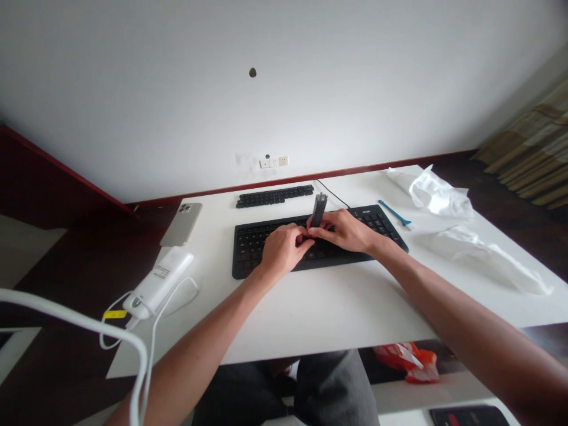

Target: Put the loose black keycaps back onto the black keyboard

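Observation:
A black keyboard (pixel 248 251) lies on the white table under both hands. My right hand (pixel 344 229) is closed around a dark, slim tool (pixel 318 210), which stands nearly upright with its forked-looking end up; its lower end is hidden by my fingers. Over the middle of the keys, my left hand (pixel 285 245) has thumb and fingers pinched close together, right beside the tool's lower part. Whatever may sit between those fingertips is too small to see. Behind the keyboard, rows of loose black keycaps (pixel 275 196) are laid out.
A blue brush (pixel 394 214) lies right of the keyboard, near crumpled white plastic bags (pixel 439 192). On the left are a phone (pixel 181 225) and a white power strip (pixel 162 278) with cables. A thin black cable (pixel 332 194) runs behind the keyboard. An orange-red bag (pixel 412 361) sits below the table edge.

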A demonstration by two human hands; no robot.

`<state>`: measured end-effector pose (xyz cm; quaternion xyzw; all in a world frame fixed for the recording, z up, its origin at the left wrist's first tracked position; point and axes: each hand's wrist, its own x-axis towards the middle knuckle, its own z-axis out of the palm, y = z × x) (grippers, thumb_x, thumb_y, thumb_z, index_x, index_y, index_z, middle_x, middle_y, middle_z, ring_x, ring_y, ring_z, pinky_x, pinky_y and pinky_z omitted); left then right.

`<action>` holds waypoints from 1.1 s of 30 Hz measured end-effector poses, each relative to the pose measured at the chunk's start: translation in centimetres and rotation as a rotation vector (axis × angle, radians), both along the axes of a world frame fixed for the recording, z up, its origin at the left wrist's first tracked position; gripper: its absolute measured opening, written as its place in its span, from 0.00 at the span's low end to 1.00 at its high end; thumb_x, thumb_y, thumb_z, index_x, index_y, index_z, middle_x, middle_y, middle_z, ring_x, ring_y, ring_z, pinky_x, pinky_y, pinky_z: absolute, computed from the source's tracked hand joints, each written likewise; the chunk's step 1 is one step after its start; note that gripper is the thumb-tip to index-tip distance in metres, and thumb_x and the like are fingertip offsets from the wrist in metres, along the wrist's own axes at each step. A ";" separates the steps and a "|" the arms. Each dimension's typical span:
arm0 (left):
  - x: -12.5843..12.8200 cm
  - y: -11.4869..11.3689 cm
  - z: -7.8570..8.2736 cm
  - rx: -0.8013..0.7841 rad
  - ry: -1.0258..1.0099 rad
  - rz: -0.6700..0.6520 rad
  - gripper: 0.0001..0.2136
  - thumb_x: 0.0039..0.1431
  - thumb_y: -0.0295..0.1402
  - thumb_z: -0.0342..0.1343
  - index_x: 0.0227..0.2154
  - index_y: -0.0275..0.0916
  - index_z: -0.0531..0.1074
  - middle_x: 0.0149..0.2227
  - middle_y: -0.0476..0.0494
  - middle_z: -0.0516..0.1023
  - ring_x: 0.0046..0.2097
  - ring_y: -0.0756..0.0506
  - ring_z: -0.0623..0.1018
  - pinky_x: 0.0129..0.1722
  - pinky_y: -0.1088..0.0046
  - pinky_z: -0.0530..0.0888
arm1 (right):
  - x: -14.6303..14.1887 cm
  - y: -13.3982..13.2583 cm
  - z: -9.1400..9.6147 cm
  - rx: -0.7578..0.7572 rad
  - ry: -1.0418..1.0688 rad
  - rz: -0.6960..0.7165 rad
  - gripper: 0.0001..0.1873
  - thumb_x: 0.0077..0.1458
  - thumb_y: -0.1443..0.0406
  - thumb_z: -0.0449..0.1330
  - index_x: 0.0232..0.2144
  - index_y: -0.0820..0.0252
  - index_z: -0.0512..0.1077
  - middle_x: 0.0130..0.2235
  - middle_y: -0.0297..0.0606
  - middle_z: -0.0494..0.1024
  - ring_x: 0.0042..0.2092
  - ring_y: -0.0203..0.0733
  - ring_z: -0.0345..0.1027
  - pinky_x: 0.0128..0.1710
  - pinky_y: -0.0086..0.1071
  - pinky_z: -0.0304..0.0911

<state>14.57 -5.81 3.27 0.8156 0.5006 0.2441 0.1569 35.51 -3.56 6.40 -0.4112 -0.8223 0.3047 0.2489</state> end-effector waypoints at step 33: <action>0.1 0.0 0.1 -0.030 -0.066 0.008 0.04 0.63 0.36 0.63 0.36 0.44 0.81 0.33 0.50 0.82 0.37 0.47 0.79 0.37 0.72 0.69 | 1.8 1.1 0.3 -0.076 0.027 0.113 0.17 0.61 0.52 0.62 0.44 0.56 0.80 0.39 0.38 0.83 0.39 0.45 0.75 0.40 0.35 0.68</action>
